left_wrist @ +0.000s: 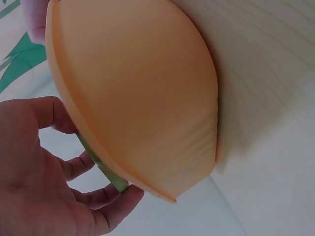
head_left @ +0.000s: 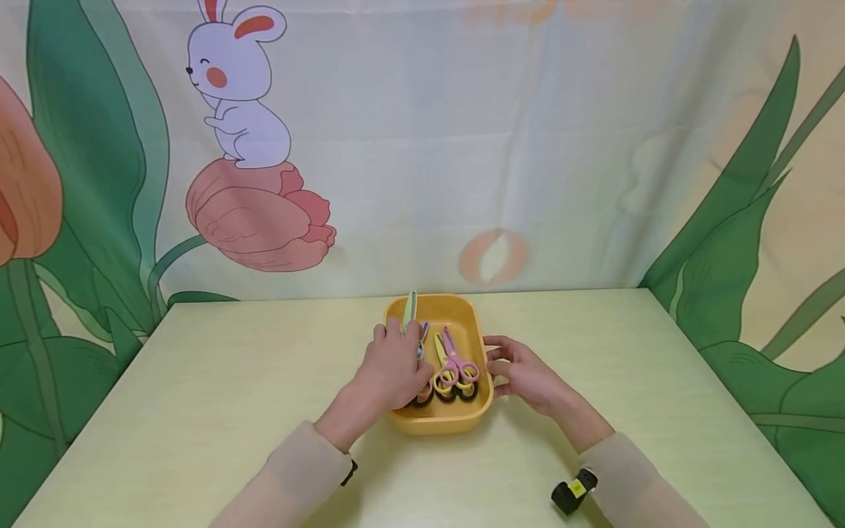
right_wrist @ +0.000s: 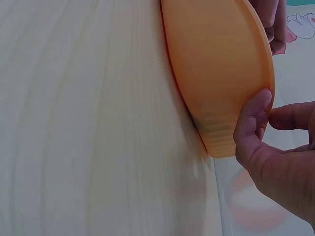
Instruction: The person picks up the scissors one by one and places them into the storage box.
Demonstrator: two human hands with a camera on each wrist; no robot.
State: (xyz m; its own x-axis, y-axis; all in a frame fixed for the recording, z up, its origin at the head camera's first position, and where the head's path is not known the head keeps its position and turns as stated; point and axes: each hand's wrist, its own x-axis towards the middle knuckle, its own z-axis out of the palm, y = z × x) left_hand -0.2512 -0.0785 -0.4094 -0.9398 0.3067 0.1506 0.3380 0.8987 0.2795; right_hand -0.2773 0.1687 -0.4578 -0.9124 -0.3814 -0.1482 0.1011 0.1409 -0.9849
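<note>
A yellow plastic bin (head_left: 441,424) stands on the table with several pairs of scissors inside. My left hand (head_left: 396,372) reaches over its left side, fingers curled about a pale green pair of scissors (head_left: 410,308), whose long blade points up past the far rim. In the left wrist view, the green edge (left_wrist: 106,169) shows between the fingers and the rim. My right hand (head_left: 527,375) grips the bin's right rim, the thumb (right_wrist: 253,115) against the outer wall. Pink scissors (head_left: 451,372) overlap yellow scissors (head_left: 439,350) in the bin. The left palm hides part of the pile.
Behind the pale wooden table (head_left: 264,367) hangs a printed curtain (head_left: 409,147) with a rabbit, tulips and leaves. The bin stands close to the table's far edge. A black wrist device (head_left: 573,493) with a yellow label sits at the right sleeve.
</note>
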